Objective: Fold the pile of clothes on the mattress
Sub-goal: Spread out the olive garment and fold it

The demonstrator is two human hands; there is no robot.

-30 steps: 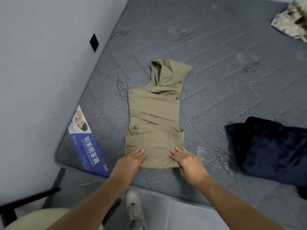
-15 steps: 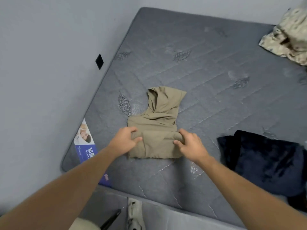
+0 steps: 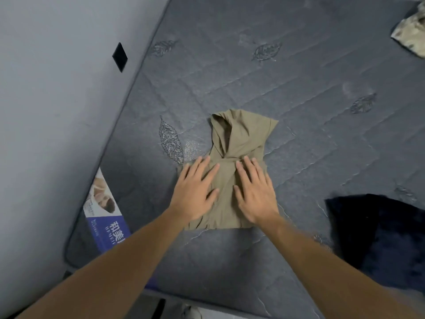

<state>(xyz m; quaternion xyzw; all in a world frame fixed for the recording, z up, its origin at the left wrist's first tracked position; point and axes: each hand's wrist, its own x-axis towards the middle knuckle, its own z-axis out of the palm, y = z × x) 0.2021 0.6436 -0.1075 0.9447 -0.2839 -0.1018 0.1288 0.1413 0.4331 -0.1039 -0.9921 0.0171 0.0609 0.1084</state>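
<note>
Both hands, left hand (image 3: pixel 194 192) and right hand (image 3: pixel 255 192), press flat with straight fingers on the folded khaki fabric garment (image 3: pixel 239 139) lying on the grey quilted mattress (image 3: pixel 299 88).

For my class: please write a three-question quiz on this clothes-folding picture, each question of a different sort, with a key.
1. True or false: both hands lie flat on the khaki garment.
2. Which item lies nearest the right hand? A) patterned cloth B) dark navy garment C) blue label
3. Fill in: the unfolded hood end points toward the ___ side of the mattress, away from the person.

Key:
1. True; the left hand and the right hand press with straight fingers.
2. B
3. far
</note>
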